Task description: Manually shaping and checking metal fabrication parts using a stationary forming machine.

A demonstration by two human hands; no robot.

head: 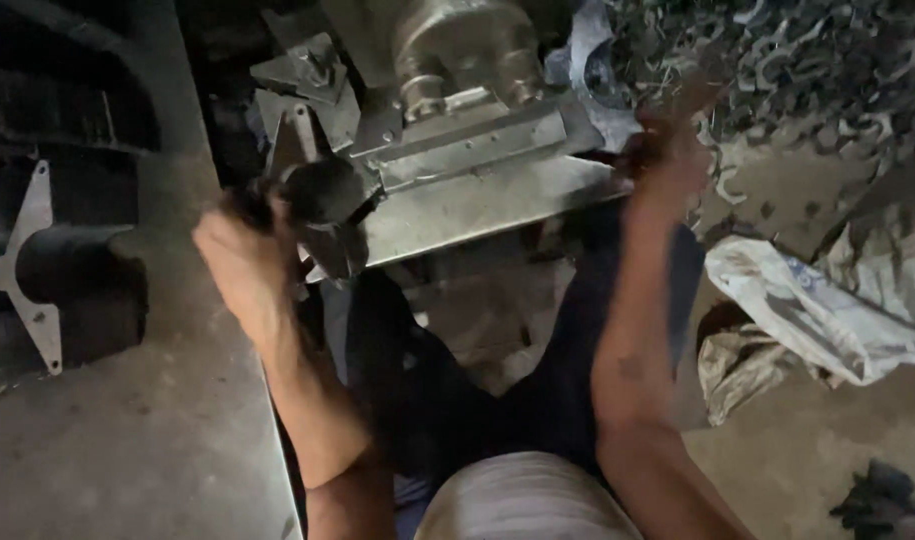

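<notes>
Gripping: my left hand (242, 262) is closed round a dark rounded handle (322, 190) at the left end of the metal machine (477, 160), knuckles towards me, fingers wrapped tight
Left arm: my forearm runs up from the lower middle of the view to that handle, wrist bent back a little, elbow low near my body
Right hand: my right hand (667, 150) is raised at the right end of the machine, blurred; it seems curled at the edge of the flat steel plate (487, 200), but I cannot tell whether it is clamped on anything
Right arm: this forearm rises steeply from my lap to the machine's right end, nearly straight, well apart from the left arm
Hands: spread wide, one at each end of the machine, not touching each other
Machine: grey steel, with a round cylinder body on top and flat angled plates below it, sitting just beyond my knees
Left of the machine: a dark moulded part with a pale metal bracket (27, 270) lies on the concrete floor (147, 440)
Right of the machine: a crumpled white sack (817, 310) on the floor, and behind it a heap of metal scrap (797, 60)
Below the machine: my dark trousers (447, 400) and the hem of my pale shirt
</notes>
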